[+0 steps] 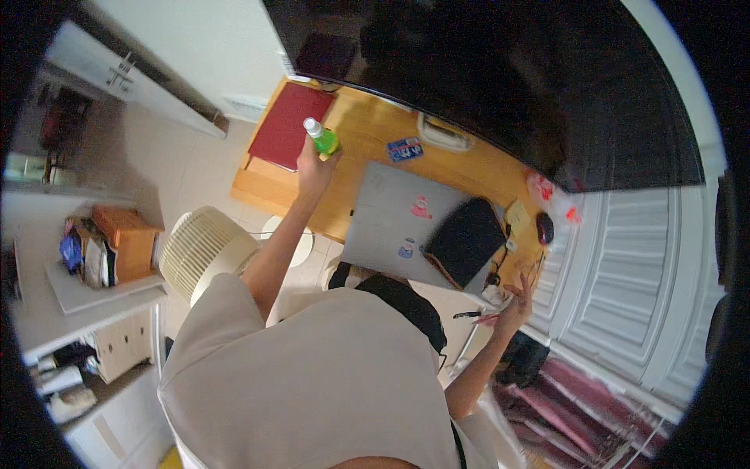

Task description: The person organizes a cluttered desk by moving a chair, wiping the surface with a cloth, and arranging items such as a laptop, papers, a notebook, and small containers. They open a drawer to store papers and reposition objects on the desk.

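Note:
My left hand (318, 166) grips a green bottle with a white cap (324, 141), held up over the desk's left part near a dark red folder or laptop (293, 124). My right hand (515, 308) is at the desk's right end, holding what look like pens, one black (467, 315) and one red (487, 319). Beside its fingers lie a crumpled white thing (494, 293) and dark cables. Between my hands rests a large grey board or case (387, 205) with stickers, and a black notebook or pouch (467, 240) lies on its right part.
A large dark screen (498, 88) stands along the back of the wooden desk (269, 190). On the desk are a blue packet (405, 150), a white tray (445, 135), yellow notes (517, 217) and a dark mouse (545, 227). A cream fan (208, 252) stands left of my left arm.

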`<state>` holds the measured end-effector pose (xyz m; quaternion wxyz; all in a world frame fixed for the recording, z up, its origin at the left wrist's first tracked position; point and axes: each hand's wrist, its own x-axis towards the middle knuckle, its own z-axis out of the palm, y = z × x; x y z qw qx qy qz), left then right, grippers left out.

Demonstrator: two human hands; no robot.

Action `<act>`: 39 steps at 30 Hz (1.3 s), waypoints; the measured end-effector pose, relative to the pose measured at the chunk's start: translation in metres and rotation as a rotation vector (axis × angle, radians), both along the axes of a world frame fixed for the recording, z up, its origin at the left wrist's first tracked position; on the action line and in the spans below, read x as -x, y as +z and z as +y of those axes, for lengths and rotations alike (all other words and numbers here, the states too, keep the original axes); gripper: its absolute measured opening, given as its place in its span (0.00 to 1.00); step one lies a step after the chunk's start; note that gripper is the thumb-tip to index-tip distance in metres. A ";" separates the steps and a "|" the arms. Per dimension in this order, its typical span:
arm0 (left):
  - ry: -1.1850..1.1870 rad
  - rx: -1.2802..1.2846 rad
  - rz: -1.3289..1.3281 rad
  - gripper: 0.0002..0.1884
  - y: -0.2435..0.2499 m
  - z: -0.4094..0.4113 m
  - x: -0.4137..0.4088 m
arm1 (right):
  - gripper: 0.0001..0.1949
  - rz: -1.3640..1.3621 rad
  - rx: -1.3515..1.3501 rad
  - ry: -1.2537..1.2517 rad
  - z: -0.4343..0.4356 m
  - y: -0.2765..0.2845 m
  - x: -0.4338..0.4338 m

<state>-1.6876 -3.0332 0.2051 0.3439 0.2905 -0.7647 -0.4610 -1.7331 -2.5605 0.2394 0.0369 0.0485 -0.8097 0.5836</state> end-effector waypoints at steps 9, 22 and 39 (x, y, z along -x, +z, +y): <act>0.203 -0.098 0.008 0.23 0.016 -0.058 -0.022 | 0.16 -0.066 -0.013 -0.143 -0.029 -0.012 0.054; -0.154 0.203 0.048 0.23 -0.007 -0.022 0.060 | 0.19 -0.165 0.056 -0.045 -0.083 0.029 0.019; -0.202 0.024 0.006 0.29 -0.032 -0.032 0.057 | 0.24 -0.118 -0.151 -0.375 0.018 -0.012 0.092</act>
